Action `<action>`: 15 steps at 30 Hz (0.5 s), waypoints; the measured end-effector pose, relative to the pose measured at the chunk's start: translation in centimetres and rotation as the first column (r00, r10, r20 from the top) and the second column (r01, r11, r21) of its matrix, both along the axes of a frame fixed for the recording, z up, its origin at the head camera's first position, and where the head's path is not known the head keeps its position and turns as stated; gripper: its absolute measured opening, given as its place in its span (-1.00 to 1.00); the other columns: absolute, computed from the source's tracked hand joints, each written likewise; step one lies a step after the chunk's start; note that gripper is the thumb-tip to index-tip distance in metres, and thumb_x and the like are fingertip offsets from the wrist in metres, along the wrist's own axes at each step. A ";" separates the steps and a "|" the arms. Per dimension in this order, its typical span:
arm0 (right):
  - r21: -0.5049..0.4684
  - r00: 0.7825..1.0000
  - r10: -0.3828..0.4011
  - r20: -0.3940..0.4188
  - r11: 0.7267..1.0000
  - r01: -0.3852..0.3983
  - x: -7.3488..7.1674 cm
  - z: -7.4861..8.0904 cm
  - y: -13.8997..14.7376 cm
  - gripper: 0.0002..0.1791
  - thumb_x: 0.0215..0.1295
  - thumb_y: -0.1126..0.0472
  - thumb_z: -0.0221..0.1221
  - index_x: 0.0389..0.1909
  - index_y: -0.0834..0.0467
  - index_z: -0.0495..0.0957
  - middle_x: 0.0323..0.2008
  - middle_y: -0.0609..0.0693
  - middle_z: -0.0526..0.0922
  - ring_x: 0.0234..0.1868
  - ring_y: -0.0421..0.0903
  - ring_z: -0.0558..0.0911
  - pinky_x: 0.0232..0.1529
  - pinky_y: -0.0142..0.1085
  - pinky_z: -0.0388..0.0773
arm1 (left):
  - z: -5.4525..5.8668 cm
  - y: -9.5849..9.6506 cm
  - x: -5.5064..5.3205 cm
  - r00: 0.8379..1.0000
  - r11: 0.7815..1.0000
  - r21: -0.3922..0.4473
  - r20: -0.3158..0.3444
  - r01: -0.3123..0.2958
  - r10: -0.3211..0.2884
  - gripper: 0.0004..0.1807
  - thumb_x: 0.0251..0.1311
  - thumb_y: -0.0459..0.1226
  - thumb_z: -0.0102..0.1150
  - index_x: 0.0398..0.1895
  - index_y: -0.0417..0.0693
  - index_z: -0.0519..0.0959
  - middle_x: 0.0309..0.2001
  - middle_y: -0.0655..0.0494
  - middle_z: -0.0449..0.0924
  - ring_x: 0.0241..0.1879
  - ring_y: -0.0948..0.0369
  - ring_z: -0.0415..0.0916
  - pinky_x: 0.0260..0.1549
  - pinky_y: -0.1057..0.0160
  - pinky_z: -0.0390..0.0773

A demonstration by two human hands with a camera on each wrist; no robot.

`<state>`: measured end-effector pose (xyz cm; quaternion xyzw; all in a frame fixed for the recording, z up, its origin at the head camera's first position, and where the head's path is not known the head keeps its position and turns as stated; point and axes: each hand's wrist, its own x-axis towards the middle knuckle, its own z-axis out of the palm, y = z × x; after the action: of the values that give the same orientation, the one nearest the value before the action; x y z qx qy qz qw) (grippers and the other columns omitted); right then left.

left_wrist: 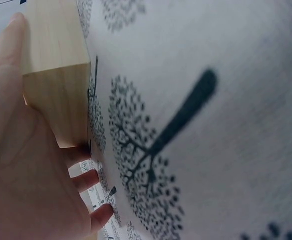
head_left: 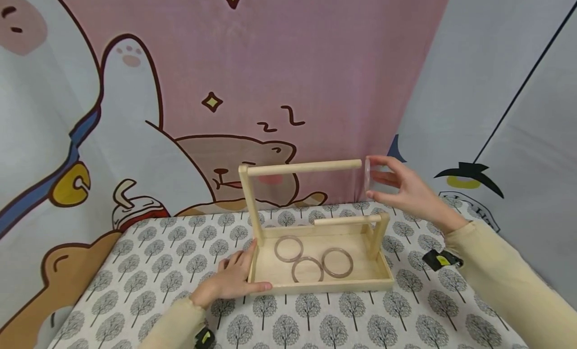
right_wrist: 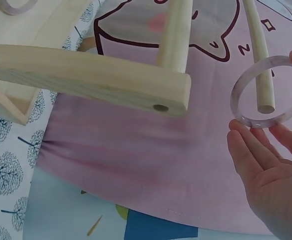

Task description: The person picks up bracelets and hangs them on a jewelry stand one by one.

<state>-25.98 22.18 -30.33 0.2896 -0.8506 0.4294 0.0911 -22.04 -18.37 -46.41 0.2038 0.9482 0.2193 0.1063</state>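
Observation:
A pale wooden rack (head_left: 324, 287) has a tray base, a tall left post with a long upper bar (head_left: 306, 167), and a short right post with a lower bar. My left hand (head_left: 232, 279) grips its front left corner, thumb along the front wall and fingers down the side; the left wrist view shows that wooden corner (left_wrist: 58, 95) against the palm. My right hand (head_left: 403, 186) pinches a translucent pinkish bangle (head_left: 367, 175) edge-on, just right of the upper bar's free end. In the right wrist view, that bar end (right_wrist: 265, 108) shows through the held bangle (right_wrist: 239, 95).
Three similar bangles lie in the tray: one at left (head_left: 276, 251), one at the front (head_left: 294, 271) and one at right (head_left: 351, 264). The lower bar (head_left: 347, 220) stands behind them. A tree-print cloth (head_left: 180, 249) covers the table, with a cartoon curtain (head_left: 315, 78) behind.

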 end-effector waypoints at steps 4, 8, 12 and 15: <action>-0.011 0.999 -0.001 0.032 1.000 0.002 -0.6 0.3 -0.1 -0.18 0.21 0.32 0.32 0.44 0.21 0.13 0.37 0.22 0.22 0.24 0.30 0.38 0.10 0.09 0.41 | 0.7 0.2 0.2 1.000 1.000 0.006 0.013 0.003 -0.003 0.28 0.04 0.36 0.14 0.53 -0.18 -0.30 0.41 -0.28 0.09 0.36 -0.25 -0.02 0.14 -0.41 -0.03; -0.003 0.998 -0.022 0.053 1.000 0.022 -1.1 0.6 -0.5 -0.18 0.21 0.26 0.33 0.44 0.18 0.14 0.36 0.20 0.25 0.25 0.26 0.39 0.10 0.09 0.42 | 1.2 0.3 0.4 1.000 1.000 0.016 0.021 0.012 -0.013 0.26 0.08 0.32 0.15 0.53 -0.20 -0.31 0.40 -0.31 0.09 0.35 -0.26 -0.01 0.12 -0.42 -0.03; 0.020 0.997 -0.054 0.063 0.998 0.053 -1.5 0.8 -0.9 -0.18 0.19 0.18 0.36 0.43 0.14 0.18 0.36 0.16 0.27 0.27 0.21 0.38 0.12 0.14 0.39 | 1.0 0.2 0.4 1.000 1.000 0.013 0.013 0.022 -0.023 0.27 0.07 0.36 0.11 0.53 -0.17 -0.34 0.40 -0.33 0.09 0.35 -0.27 -0.02 0.11 -0.43 -0.04; 0.033 0.995 -0.071 0.064 0.997 0.069 -1.7 0.8 -1.2 -0.18 0.17 0.13 0.38 0.41 0.11 0.21 0.36 0.13 0.29 0.28 0.18 0.37 0.17 0.17 0.33 | 0.6 0.1 0.2 1.000 1.000 0.018 0.004 0.019 -0.019 0.29 0.05 0.38 0.11 0.54 -0.14 -0.34 0.39 -0.33 0.11 0.34 -0.28 -0.01 0.11 -0.44 -0.04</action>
<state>-27.67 20.98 -29.52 0.2468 -0.8692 0.4220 0.0737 -21.79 -18.29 -45.85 0.2132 0.9439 0.2275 0.1085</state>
